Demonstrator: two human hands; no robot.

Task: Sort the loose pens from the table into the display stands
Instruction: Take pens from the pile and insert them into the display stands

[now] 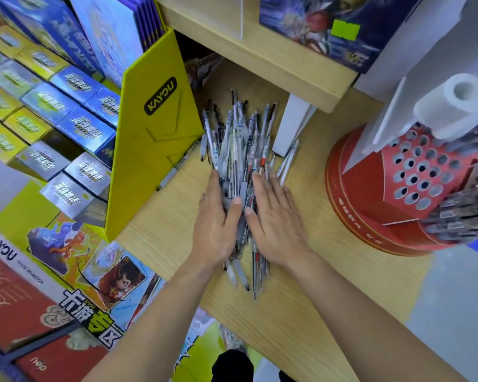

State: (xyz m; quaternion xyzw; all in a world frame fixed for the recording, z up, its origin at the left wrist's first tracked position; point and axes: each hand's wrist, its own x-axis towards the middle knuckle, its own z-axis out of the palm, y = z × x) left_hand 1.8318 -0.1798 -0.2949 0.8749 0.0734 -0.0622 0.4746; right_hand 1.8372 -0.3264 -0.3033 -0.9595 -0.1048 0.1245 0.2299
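Note:
A heap of several loose pens (239, 139) lies on the wooden table (301, 285), most pointing away from me. My left hand (214, 219) lies flat on the heap's left side, fingers straight. My right hand (273, 216) lies flat on its right side, fingers spread. The two thumbs nearly meet over the middle pens. A red round display stand (398, 188) with many empty holes sits at the right; dark pens (461, 216) stick out of its lower right part.
A yellow KAYOU divider (155, 128) stands left of the heap. Stacked card boxes (53, 106) fill the left. A wooden shelf (273, 64) overhangs the back. A white paper roll (453, 103) sits above the red stand. A white block (290, 125) stands behind the pens.

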